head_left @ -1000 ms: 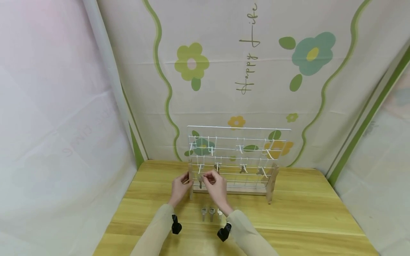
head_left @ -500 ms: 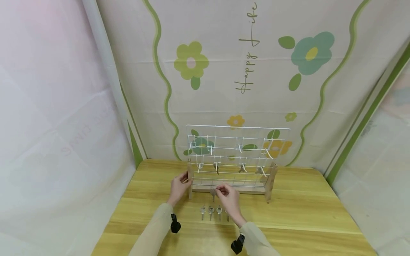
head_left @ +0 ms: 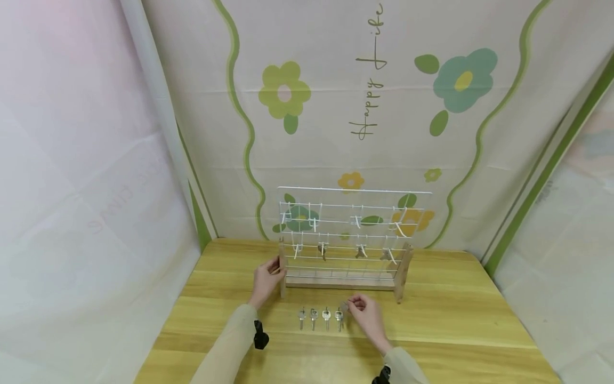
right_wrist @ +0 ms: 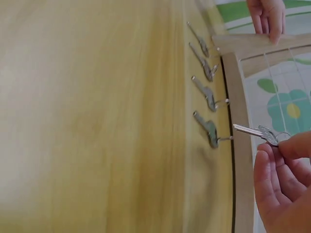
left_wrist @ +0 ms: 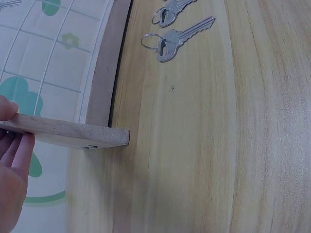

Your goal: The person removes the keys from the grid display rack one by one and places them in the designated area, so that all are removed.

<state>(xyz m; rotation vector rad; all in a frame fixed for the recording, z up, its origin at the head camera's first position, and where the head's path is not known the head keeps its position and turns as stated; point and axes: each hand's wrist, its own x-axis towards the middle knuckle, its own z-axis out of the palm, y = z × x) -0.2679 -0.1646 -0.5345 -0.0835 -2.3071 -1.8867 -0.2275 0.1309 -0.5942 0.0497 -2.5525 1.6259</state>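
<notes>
In the lower centre of the head view, my right hand [head_left: 366, 316] is lifted a little over a table [head_left: 455, 309] of pale yellow wood grain. Its thumb and fingers pinch a small silver metal key [right_wrist: 253, 130] with a toothless-looking side turned to the right wrist camera; there it sits at the right of the frame, shank pointing left. My grip is on the broad head, beside its thin wire ring [right_wrist: 283, 138].

Just left of that pinch in the head view lie four loose silver keys [head_left: 326, 316], in a row, rings toward the top of the frame.

My left hand [head_left: 266, 278], left of centre, grips an upright post of light wood [left_wrist: 73, 132], thumb on one face and fingers on the other. The post ends a rack of white wire grid [head_left: 355, 190], with white hooks [head_left: 399, 229] across the centre right; darker-looking keys [head_left: 359, 253] hang in the lower row. Behind stands a pale cloth [head_left: 331, 32] printed with flowers.

I judge the key light, stiff and hard to damage, but thin and smooth, so it could twist or slip. The flat head looks the best hold, leaving the ring free; the loose ring alone would let the key swing.
</notes>
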